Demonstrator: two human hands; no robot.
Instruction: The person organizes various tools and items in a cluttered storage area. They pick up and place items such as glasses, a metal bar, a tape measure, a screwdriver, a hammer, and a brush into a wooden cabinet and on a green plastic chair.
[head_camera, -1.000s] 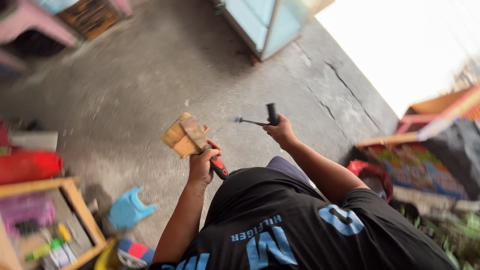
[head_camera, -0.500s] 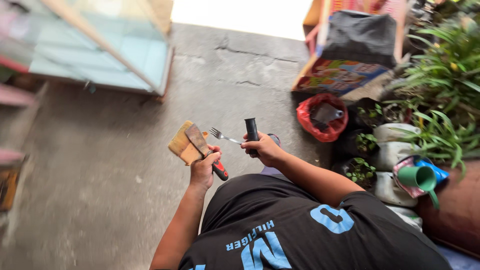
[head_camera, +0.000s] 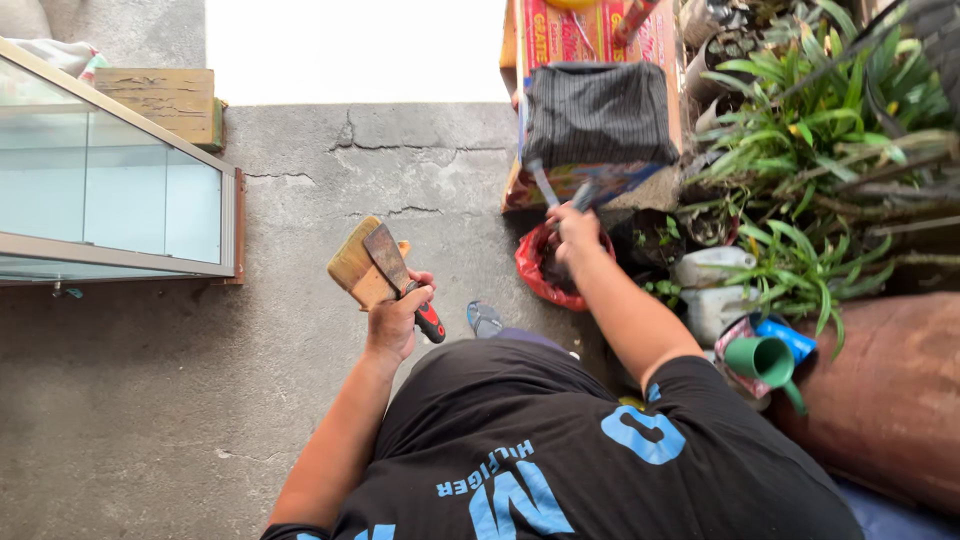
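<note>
Left hand (head_camera: 398, 320) gripped wide paintbrush (head_camera: 352, 266) and red-handled scraper (head_camera: 398, 278) together, raised above concrete floor (head_camera: 150, 400). Right hand (head_camera: 572, 232) closed on dark-handled fork tool (head_camera: 552, 192), reaching toward red bag (head_camera: 535, 268) beside potted plants (head_camera: 810, 150). Hands well apart.

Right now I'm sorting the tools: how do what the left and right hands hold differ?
The left hand grips a wide wooden paintbrush and a flat scraper with a red-black handle, raised over bare concrete. The right hand holds a slim dark-handled tool, reaching toward the plants. Both hands are closed.
</note>
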